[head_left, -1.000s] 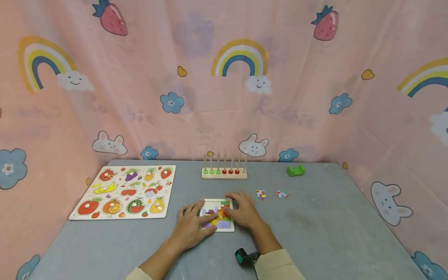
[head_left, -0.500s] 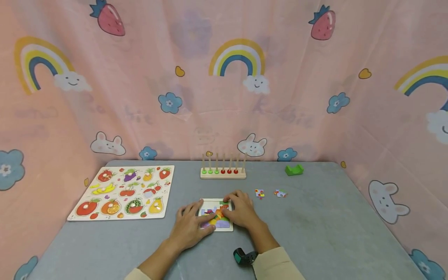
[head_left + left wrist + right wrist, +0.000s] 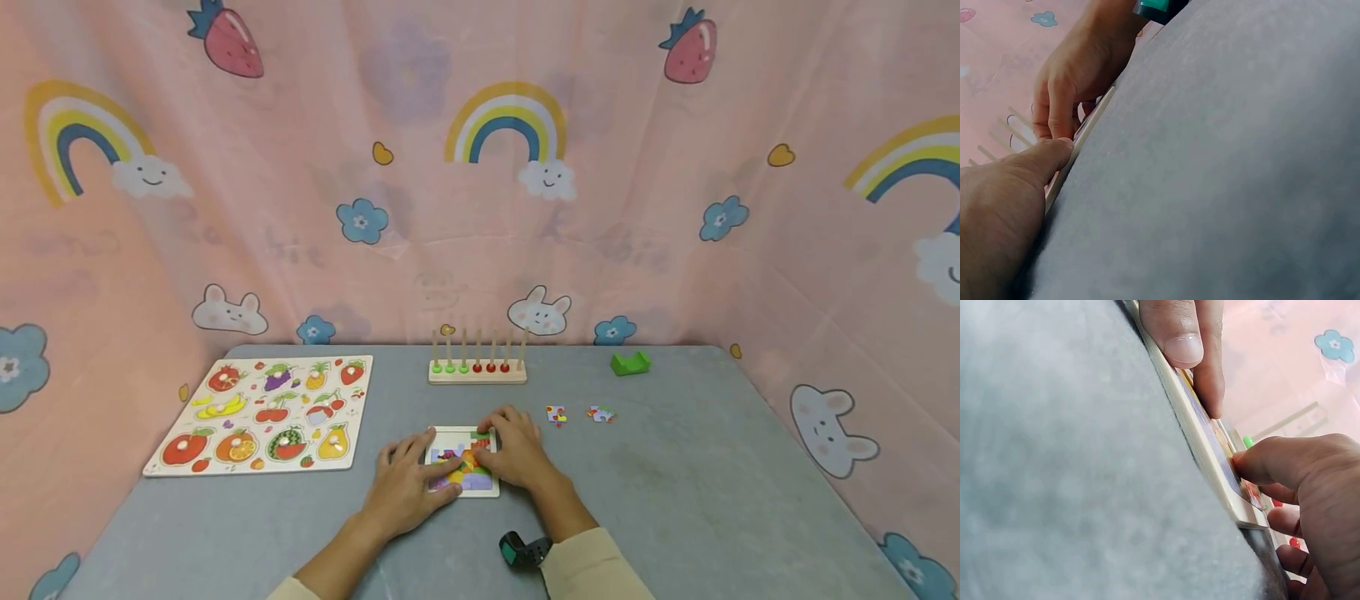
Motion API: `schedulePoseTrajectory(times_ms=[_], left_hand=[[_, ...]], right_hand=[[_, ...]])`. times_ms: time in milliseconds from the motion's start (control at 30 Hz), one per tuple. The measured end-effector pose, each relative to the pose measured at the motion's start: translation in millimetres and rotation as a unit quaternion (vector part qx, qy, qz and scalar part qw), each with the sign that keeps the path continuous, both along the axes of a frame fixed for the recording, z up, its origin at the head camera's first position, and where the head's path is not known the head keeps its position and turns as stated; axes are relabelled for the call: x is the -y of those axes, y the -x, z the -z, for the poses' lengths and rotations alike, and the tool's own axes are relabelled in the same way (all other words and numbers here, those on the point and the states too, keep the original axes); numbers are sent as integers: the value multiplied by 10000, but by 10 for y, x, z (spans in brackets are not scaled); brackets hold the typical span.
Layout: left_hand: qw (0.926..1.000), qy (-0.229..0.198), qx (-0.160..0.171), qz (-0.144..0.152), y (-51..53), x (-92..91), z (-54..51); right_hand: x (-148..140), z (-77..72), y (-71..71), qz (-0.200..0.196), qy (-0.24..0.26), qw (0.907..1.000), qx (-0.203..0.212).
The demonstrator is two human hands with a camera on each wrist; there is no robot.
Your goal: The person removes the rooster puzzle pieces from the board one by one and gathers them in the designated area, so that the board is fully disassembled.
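Note:
A small jigsaw puzzle in a pale wooden frame (image 3: 480,493) lies on the grey table. My left hand (image 3: 403,485) rests across its left side, with the index finger and thumb stretched over the picture. At the upper right of the puzzle, the thumb and fingers of my right hand (image 3: 519,450) are bent round a small green and red puzzle piece (image 3: 481,437), apparently pinching it. In the right wrist view my right thumb (image 3: 1254,459) touches the picture surface while the fingers are partly hidden behind. Two loose puzzle pieces, one (image 3: 556,415) and another (image 3: 601,413), lie to the right.
A fruit peg board (image 3: 258,429) lies on the left. At the back stand a wooden peg rack (image 3: 477,377) with green and red beads and, further right, a green block (image 3: 630,364). A dark band (image 3: 525,552) is on my right wrist.
The head view has shifted slightly. Both hands keep their places on the puzzle, and the loose pieces have not moved.

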State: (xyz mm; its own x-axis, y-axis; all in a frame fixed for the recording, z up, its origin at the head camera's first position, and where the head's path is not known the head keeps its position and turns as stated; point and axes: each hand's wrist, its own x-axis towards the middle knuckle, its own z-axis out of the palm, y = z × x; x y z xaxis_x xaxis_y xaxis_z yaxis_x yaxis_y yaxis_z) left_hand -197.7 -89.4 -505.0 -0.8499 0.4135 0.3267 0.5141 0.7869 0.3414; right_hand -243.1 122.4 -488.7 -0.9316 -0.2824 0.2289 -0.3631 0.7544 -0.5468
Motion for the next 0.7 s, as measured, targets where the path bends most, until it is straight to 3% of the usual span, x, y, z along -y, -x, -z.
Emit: schedulePoseTrajectory(times_ms=[300,700], left_hand=[[9998,23,-177,41,7,14,1],[9999,24,-103,20,-3,1,-6]], right_hand=[[-50,72,3,-480,689,9925,-883],[-121,28,-17,-644,857,9918,-696]])
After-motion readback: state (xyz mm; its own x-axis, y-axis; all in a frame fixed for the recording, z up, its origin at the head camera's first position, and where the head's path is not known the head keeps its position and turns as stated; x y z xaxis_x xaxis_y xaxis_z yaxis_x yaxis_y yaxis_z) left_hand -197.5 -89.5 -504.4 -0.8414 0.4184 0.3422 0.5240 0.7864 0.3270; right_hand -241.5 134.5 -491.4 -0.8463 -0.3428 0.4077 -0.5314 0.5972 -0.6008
